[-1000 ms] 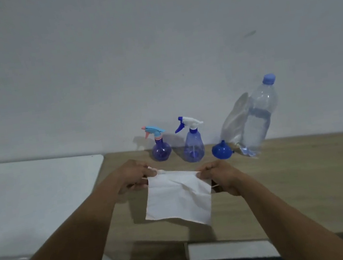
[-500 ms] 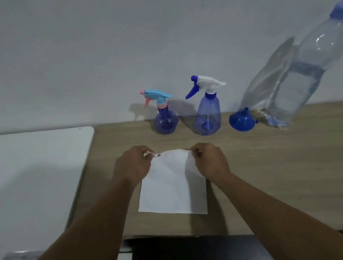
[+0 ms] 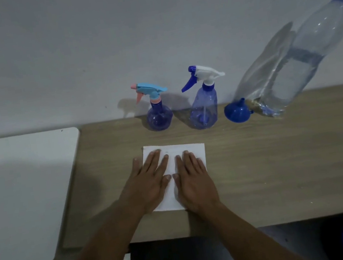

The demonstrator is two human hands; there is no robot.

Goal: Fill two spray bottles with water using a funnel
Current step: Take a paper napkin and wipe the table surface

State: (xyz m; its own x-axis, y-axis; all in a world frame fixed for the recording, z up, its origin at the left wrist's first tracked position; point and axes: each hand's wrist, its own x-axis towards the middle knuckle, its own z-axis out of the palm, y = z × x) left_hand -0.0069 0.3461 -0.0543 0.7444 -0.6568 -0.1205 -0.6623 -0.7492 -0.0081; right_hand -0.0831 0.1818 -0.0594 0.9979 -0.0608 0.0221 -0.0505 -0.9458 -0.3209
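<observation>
In the head view, the left hand [image 3: 149,184] and right hand [image 3: 192,180] are lying flat and spread, palms down, pressing a white paper napkin [image 3: 191,151] onto the wooden table [image 3: 281,158]; neither is gripping anything. Behind it, near the wall, a round spray bottle [image 3: 159,118] and a taller spray bottle [image 3: 204,107] are standing upright, both capped and looking empty, so probably light and easy to tip. The neck below each trigger looks the best hold. A blue funnel [image 3: 237,112] is lying just beside a large water bottle [image 3: 302,57], which looks heavy and soft-walled; gripping its middle seems wise.
</observation>
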